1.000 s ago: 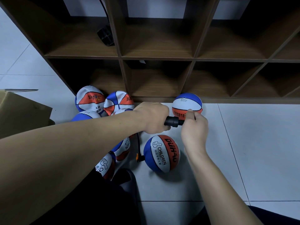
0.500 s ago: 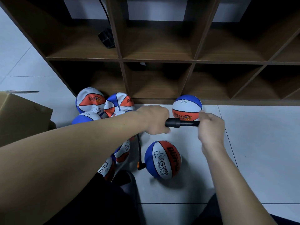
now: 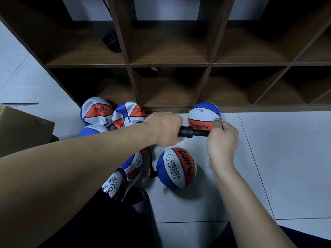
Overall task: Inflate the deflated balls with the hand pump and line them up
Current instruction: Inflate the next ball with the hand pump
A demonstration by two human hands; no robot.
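Left hand (image 3: 163, 128) wraps the hand pump (image 3: 188, 131) barrel; right hand (image 3: 221, 138) grips the plunger handle, rod partly out. Hose (image 3: 150, 158) drops from the pump to the ball (image 3: 176, 168) on the floor just in front of the shelf unit (image 3: 179, 64). Best to stroke straight along the barrel and hold it steady so the needle stays seated. One inflated ball (image 3: 204, 114) sits against the shelf base, just behind the pump. Limp balls (image 3: 97, 111) are heaped at the shelf's left end. Bare tile right of the balls, along the shelf base, offers room for lining up.
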